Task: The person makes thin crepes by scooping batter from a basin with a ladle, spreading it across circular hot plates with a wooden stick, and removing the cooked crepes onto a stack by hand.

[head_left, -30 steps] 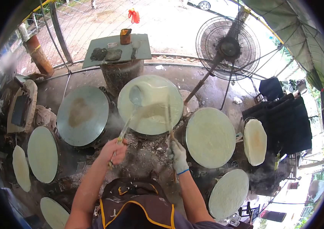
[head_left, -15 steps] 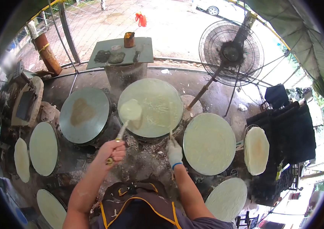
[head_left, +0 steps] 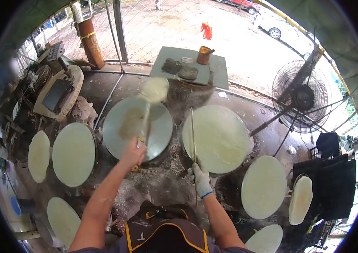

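My left hand [head_left: 134, 152] is wrapped round the handle of a ladle [head_left: 155, 89], whose pale, batter-coated bowl is raised over the far edge of a bare round griddle [head_left: 118, 130] with a brown patch. My right hand [head_left: 201, 177], in a whitish glove with a blue cuff edge, grips a long thin stick [head_left: 193, 130]. The stick points away from me along the left edge of another round griddle [head_left: 217, 139], which is covered with pale green batter.
More batter-covered griddles stand at left [head_left: 73, 154] and right [head_left: 263, 187]. Thin pale rounds [head_left: 39, 156] lie at the outer sides. Beyond are a board [head_left: 217, 69] with a rusty can [head_left: 204, 55], a large fan [head_left: 303, 97] and a wire fence.
The view has swung left, so things sit farther right. The ladle has moved from the batter-covered griddle to above the bare one. The stick is now at the covered griddle's left edge.
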